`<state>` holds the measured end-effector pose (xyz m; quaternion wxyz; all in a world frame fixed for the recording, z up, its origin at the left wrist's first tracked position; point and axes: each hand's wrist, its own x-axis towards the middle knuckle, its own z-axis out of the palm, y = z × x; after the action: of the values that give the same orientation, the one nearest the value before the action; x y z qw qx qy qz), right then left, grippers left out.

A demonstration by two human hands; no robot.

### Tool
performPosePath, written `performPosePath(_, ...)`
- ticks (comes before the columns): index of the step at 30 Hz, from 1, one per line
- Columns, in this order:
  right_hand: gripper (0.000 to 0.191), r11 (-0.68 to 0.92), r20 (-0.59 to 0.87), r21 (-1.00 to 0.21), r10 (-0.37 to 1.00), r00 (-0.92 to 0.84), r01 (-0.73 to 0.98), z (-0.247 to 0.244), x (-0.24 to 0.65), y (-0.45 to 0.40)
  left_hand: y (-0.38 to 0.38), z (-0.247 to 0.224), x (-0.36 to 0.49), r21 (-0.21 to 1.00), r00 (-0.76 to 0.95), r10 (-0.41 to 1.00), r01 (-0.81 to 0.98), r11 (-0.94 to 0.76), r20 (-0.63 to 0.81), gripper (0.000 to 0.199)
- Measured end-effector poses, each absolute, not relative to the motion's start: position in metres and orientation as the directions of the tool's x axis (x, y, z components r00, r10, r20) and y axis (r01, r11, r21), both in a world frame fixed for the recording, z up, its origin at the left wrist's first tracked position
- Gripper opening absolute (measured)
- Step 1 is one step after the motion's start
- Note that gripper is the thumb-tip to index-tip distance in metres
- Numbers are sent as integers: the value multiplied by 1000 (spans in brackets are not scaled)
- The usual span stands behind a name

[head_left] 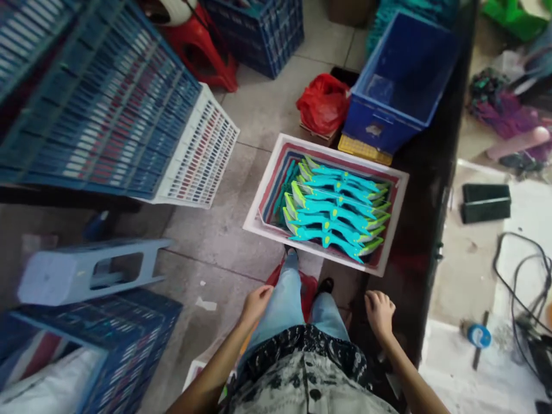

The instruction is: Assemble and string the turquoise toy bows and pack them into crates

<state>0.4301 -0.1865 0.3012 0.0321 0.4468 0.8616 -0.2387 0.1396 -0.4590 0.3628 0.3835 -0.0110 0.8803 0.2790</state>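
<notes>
My left hand (257, 303) hangs beside my left thigh, its fingers curled in and nothing visible in them. On the other side, my right hand (380, 311) is loosely closed, apart from my leg, with no object showing. In front of both hands a white crate (264, 198) with a striped lining stands near my feet. Inside lies a row of turquoise, bow-shaped pieces (334, 213) with lime-green and grey ends, stacked against each other. Neither hand touches the crate or the pieces. Their exact kind I cannot make out.
Stacked blue and white crates (190, 155) stand at the left, above a grey plastic stool (56, 276). A blue bin (379, 123) and a red plastic bag (323, 103) sit beyond the white crate. Along the right runs a worktable (444, 276) with cables (517, 270).
</notes>
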Motion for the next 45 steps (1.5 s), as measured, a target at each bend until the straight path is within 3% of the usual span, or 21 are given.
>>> performPosePath(6,37,544,-281,-307,732,-620,781,265,252,-117,-415,335,26,541,-731,183,-289,790,-658,37)
performPosePath(17,21,738,-292,-294,535,-792,607,193,95,-111,-418,261,-75,468,-695,66,-408,784,-716,33)
performPosePath(23,25,651,-327,-218,654,-683,727,181,3,-148,-454,224,-194,467,-601,177,-368,804,-779,42)
performPosePath(30,25,585,-353,-175,714,-605,792,188,-33,-181,-465,195,-287,444,-506,257,-291,848,-823,36)
performPosePath(39,26,553,-292,-171,762,-578,815,210,-23,-114,-361,197,-311,537,-258,505,-70,841,-824,26)
performPosePath(41,25,559,-274,-188,759,-590,807,206,-36,-82,-329,190,-317,529,-271,489,-99,843,-829,26)
performPosePath(45,24,506,-256,-195,801,-541,840,187,-77,-17,-259,159,-330,476,-276,395,-373,796,-876,35)
